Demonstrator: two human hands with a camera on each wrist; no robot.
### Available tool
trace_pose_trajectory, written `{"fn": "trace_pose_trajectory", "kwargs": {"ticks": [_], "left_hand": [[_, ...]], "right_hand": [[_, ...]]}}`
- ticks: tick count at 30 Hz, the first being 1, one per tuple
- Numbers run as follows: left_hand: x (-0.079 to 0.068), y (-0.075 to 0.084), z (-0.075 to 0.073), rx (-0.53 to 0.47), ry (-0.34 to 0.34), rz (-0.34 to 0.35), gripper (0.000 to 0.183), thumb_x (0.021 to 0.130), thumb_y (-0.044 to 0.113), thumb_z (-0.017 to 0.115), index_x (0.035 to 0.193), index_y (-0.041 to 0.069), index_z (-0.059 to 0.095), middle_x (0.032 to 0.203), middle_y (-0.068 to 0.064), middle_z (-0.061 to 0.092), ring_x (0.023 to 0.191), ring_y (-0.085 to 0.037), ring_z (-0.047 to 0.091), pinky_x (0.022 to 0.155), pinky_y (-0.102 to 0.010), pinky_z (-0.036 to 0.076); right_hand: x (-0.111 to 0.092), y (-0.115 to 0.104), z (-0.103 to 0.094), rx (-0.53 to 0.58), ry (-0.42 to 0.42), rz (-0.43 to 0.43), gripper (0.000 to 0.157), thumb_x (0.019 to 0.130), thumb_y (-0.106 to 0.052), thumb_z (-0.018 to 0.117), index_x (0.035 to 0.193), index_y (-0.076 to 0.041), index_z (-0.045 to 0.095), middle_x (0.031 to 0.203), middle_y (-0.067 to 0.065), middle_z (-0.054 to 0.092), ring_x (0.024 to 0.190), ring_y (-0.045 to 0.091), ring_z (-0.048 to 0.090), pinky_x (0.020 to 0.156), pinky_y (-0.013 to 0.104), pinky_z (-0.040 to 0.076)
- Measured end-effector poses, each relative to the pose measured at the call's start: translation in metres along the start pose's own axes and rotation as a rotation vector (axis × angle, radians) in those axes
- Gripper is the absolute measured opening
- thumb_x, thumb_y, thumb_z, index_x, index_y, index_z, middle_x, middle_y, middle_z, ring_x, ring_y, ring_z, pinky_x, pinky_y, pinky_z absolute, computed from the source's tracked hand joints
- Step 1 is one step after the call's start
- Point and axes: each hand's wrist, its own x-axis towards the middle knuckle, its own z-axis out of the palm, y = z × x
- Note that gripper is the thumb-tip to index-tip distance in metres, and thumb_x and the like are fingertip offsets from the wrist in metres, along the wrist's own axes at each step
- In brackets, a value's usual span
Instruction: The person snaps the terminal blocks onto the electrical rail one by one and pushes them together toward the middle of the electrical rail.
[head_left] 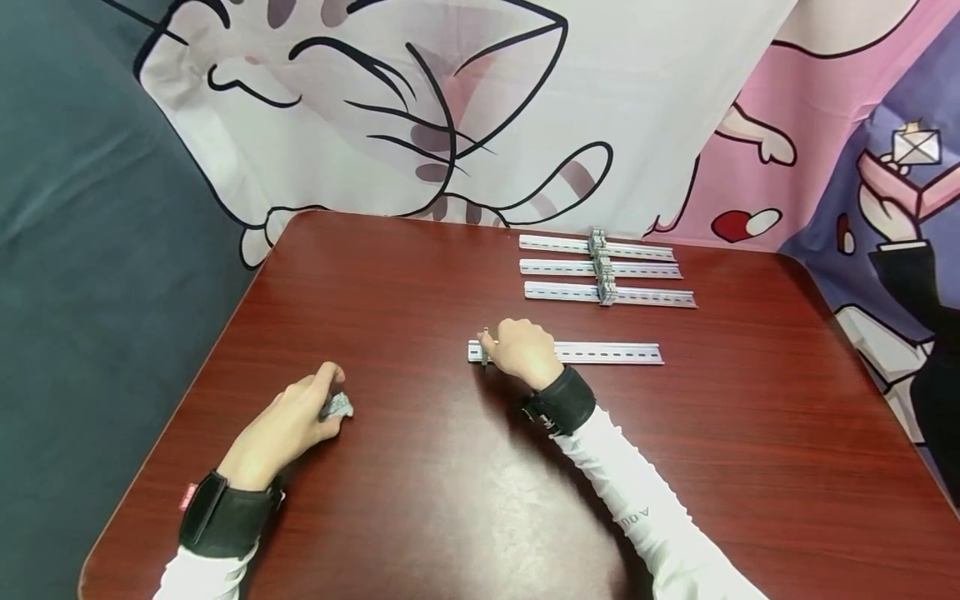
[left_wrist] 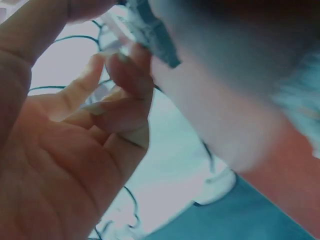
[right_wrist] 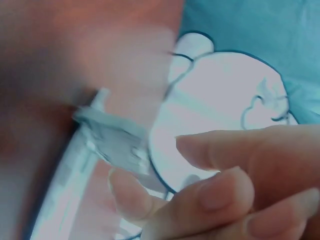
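My left hand (head_left: pixel 281 425) is over the left part of the table, pinching a small grey terminal block (head_left: pixel 337 407) between thumb and fingers. The left wrist view shows this grey piece (left_wrist: pixel 152 32) at the fingertips, partly cut off by the top edge. My right hand (head_left: pixel 525 350) is at the left end of a slotted metal DIN rail (head_left: pixel 607 353), covering part of it. A thin grey terminal block (head_left: pixel 485 348) stands across that rail at the fingertips. In the right wrist view, the block (right_wrist: pixel 115 140) sits on the rail, with loosely bent fingers (right_wrist: pixel 220 197) beside it.
Farther back on the brown table (head_left: pixel 390 283) lie three parallel DIN rails (head_left: pixel 645 272), with several grey terminal blocks (head_left: pixel 603 271) across their middles. A cartoon-printed cloth (head_left: pixel 510 108) hangs behind the table's far edge. Dark green cloth (head_left: pixel 90 275) lies beyond its left edge.
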Motion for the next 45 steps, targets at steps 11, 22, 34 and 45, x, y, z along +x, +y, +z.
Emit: {"fn": "trace_pose_trajectory", "kwargs": {"ticks": [11, 22, 34, 45], "left_hand": [[0.073, 0.059, 0.002, 0.025, 0.093, 0.340, 0.060, 0.076, 0.006, 0.078, 0.123, 0.008, 0.041, 0.097, -0.007, 0.064, 0.073, -0.015, 0.055, 0.068, -0.030, 0.048], [0.113, 0.097, 0.014, 0.091, 0.190, 0.573, 0.049, 0.076, 0.000, 0.072, 0.117, 0.007, 0.045, 0.071, -0.001, 0.057, 0.060, -0.015, 0.051, 0.058, -0.026, 0.045], [0.123, 0.102, 0.035, 0.295, 0.273, 0.588, 0.036, 0.077, 0.009, 0.072, 0.110, 0.006, 0.058, 0.097, -0.007, 0.063, 0.084, -0.023, 0.058, 0.068, -0.035, 0.047], [0.117, 0.087, 0.053, 0.246, -0.032, 0.443, 0.014, 0.083, 0.019, 0.069, 0.094, 0.009, 0.069, 0.101, -0.003, 0.070, 0.098, -0.023, 0.060, 0.073, -0.041, 0.047]], "right_hand": [[-0.015, 0.009, -0.025, 0.257, -0.129, -0.267, 0.043, 0.093, -0.045, 0.057, 0.064, -0.013, 0.059, 0.054, -0.008, 0.045, 0.053, 0.008, 0.043, 0.052, 0.022, 0.032], [-0.014, 0.016, -0.033, 0.486, -0.106, -0.385, 0.018, 0.089, -0.026, 0.069, 0.098, -0.010, 0.071, 0.078, 0.001, 0.072, 0.062, 0.019, 0.066, 0.057, 0.021, 0.045], [-0.008, 0.042, -0.033, 0.456, 0.014, -0.233, 0.006, 0.086, -0.014, 0.069, 0.084, -0.009, 0.071, 0.073, 0.003, 0.071, 0.061, 0.013, 0.063, 0.055, 0.022, 0.045], [-0.002, 0.048, -0.005, 0.301, 0.006, -0.078, 0.007, 0.083, -0.012, 0.065, 0.079, -0.007, 0.062, 0.059, 0.000, 0.069, 0.061, 0.014, 0.071, 0.080, 0.036, 0.054]]}}
